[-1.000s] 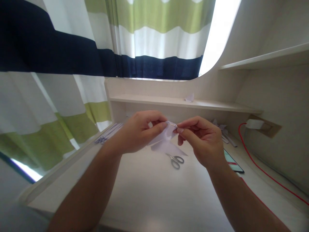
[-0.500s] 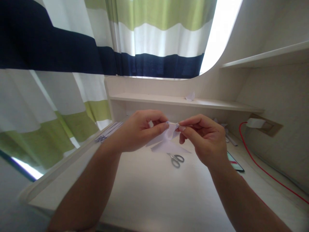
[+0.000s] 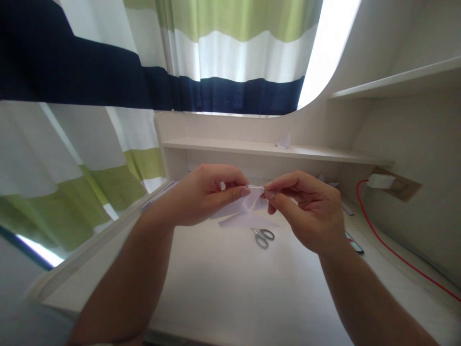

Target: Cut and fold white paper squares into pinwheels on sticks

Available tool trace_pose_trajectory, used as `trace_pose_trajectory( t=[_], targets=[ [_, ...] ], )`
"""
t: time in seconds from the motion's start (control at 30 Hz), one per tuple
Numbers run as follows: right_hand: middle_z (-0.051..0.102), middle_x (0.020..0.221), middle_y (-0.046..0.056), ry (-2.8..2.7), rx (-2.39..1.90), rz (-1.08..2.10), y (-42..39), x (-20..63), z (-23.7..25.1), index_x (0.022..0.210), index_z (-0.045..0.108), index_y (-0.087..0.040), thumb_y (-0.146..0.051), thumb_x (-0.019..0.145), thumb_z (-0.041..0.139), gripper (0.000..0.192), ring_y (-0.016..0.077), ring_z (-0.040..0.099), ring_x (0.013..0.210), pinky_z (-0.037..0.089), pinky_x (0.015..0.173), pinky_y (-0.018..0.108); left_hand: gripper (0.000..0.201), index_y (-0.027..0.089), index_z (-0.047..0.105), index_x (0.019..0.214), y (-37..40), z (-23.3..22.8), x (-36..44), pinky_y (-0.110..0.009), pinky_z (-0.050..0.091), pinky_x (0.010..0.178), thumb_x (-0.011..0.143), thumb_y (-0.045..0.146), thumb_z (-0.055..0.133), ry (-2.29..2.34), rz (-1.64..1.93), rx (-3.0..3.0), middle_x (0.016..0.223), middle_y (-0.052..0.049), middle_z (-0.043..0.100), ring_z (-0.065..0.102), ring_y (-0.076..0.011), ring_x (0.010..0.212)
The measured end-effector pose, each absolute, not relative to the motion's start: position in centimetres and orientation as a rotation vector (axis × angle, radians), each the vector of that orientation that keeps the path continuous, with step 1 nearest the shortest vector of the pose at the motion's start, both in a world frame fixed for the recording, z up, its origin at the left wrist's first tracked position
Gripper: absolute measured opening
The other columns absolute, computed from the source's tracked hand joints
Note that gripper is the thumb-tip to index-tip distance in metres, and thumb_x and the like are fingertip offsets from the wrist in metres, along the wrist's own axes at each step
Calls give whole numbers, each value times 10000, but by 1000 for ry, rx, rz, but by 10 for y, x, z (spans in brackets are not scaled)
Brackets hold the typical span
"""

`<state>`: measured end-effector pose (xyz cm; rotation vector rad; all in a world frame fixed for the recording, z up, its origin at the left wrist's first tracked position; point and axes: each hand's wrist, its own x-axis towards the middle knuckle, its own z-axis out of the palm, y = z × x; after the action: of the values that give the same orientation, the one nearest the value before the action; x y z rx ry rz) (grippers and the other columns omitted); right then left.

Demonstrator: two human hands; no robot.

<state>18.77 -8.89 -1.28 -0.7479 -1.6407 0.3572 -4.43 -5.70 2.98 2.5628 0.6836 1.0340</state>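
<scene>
Between my hands, above the desk, is a folded piece of white paper (image 3: 245,220) with pointed flaps hanging down. My left hand (image 3: 219,194) pinches its upper edge on the left between thumb and forefinger. Its upper right corner is held the same way by my right hand (image 3: 306,204), fingertips closed. A narrow strip of the top edge stretches between the two pinches. Grey-handled scissors (image 3: 264,237) lie on the desk just below the paper, their blade tips partly hidden by it.
A small folded paper piece (image 3: 284,141) stands on the shelf (image 3: 223,147) behind. Paper strips (image 3: 158,196) lie at the desk's left edge. At right are a phone (image 3: 355,242), partly covered by my wrist, and a white charger (image 3: 381,181) with a red cable (image 3: 374,231).
The held paper has shifted slightly to the left, with its top edge a little wider between my fingers. My right hand has moved slightly right; both pinches stay closed.
</scene>
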Motion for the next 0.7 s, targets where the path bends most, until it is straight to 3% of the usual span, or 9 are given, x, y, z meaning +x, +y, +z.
trace_pose_trajectory(
  t=[0.47,0.7],
  targets=[
    [765,860,6,-1846,-747,30,-92,193,-10,954,744,-248,-79,877,686,195,191,703,752,536,708,348,230,185,754,894,-61,33,-46,-234,466,645,1007,342,632,741,923,2544,788,-7,710,610,-126,700],
    [760,890,13,-1975,-695,27,-92,196,-6,965,717,-251,-70,904,646,204,193,689,763,520,709,351,208,198,765,907,-61,35,-48,-219,456,632,1002,325,632,784,798,2587,789,9,723,612,-118,694]
  ],
)
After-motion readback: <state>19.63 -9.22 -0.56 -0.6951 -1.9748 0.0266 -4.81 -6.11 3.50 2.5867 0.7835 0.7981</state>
